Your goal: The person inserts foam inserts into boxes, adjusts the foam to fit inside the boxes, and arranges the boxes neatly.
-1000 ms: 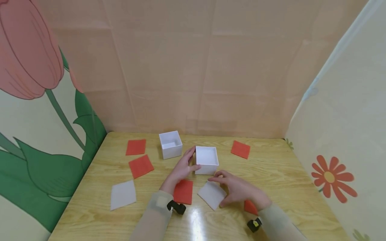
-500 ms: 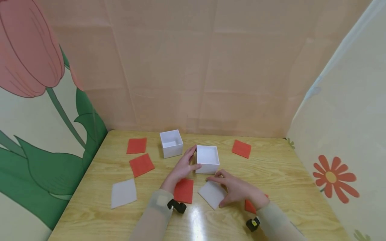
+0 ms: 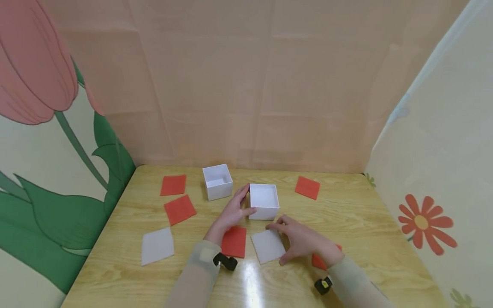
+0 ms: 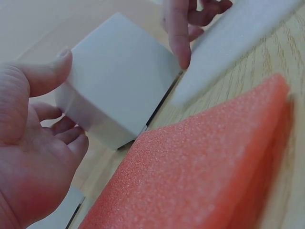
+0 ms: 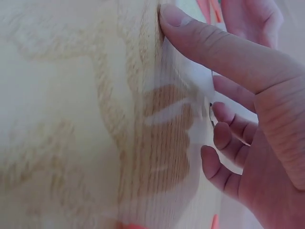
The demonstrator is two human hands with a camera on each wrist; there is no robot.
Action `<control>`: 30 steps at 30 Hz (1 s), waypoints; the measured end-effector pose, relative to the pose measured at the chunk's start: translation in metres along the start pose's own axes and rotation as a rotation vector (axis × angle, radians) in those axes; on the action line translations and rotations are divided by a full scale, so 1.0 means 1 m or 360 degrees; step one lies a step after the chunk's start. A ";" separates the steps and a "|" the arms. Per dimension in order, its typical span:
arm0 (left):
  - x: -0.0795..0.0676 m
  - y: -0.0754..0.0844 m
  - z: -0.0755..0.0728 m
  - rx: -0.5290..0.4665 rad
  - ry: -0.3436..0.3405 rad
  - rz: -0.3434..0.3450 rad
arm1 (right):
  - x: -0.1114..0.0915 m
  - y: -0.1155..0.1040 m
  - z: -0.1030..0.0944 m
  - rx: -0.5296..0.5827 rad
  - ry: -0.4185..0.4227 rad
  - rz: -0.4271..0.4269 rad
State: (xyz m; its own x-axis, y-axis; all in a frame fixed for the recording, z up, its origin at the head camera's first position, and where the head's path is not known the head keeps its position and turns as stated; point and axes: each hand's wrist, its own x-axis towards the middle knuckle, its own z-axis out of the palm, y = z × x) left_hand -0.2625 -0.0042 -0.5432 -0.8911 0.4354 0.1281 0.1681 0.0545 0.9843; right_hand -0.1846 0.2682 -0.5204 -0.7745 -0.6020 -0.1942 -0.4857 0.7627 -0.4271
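Observation:
An open white box (image 3: pixel 264 202) stands on the wooden table, its hollow facing up. My left hand (image 3: pixel 233 212) holds its left side, with the thumb at the front face and the fingers reaching along toward the back. In the left wrist view that thumb lies at the white box's (image 4: pixel 121 71) edge. Just in front of the box is a square white foam sheet (image 3: pixel 268 247). My right hand (image 3: pixel 302 238) spans this sheet's right edge, thumb at the near corner, index finger at the far one. A thick red foam sheet (image 4: pixel 190 162) lies under my left wrist.
A second open white box (image 3: pixel 218 188) stands at the back left. Red foam sheets (image 3: pixel 180 209) lie at left, another red sheet (image 3: pixel 307 188) at back right, and one partly hidden red sheet (image 3: pixel 319 261) under my right wrist. Another white sheet (image 3: pixel 158 247) lies front left.
My right hand has turned the white foam sheet clockwise, so its edges now lie nearly in line with the box. The left hand and the box have stayed in place.

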 end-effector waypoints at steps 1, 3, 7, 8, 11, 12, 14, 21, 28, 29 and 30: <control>0.001 0.000 0.000 -0.0004 0.0001 0.0000 | 0.000 0.000 0.000 -0.0014 0.0004 -0.0005; 0.001 0.000 0.000 -0.0001 -0.0001 -0.0003 | -0.001 -0.001 -0.001 -0.0037 0.0019 -0.0026; 0.000 0.002 0.000 0.0008 -0.0006 -0.0003 | -0.002 -0.002 -0.002 -0.0050 0.0038 -0.0044; -0.001 0.002 0.001 0.0009 -0.0005 -0.0003 | -0.002 -0.003 -0.002 -0.0054 0.0039 -0.0053; -0.002 0.003 0.001 -0.0002 -0.0001 -0.0010 | 0.000 -0.004 0.001 -0.0067 0.0058 -0.0097; -0.002 0.003 0.001 -0.0011 0.0002 -0.0009 | 0.001 -0.004 0.002 -0.0070 0.0069 -0.0118; -0.003 0.003 0.001 -0.0004 0.0003 -0.0014 | 0.002 -0.005 0.004 -0.0074 0.0088 -0.0142; -0.004 0.001 0.002 0.0008 -0.0015 -0.0024 | -0.001 -0.004 0.006 -0.0039 0.0094 -0.0123; -0.004 0.003 0.001 -0.0019 0.0003 -0.0009 | -0.004 -0.005 0.004 -0.0044 0.0116 -0.0124; -0.004 0.003 0.001 -0.0027 0.0006 -0.0006 | -0.005 -0.005 0.004 -0.0041 0.0115 -0.0115; -0.004 0.003 0.001 -0.0034 0.0006 -0.0004 | -0.006 -0.005 0.004 -0.0037 0.0111 -0.0098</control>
State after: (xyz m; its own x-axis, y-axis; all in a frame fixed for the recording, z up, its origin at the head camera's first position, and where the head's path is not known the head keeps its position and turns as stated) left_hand -0.2584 -0.0048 -0.5405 -0.8932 0.4316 0.1260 0.1568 0.0364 0.9870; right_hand -0.1759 0.2675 -0.5207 -0.7689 -0.6305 -0.1060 -0.5419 0.7307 -0.4153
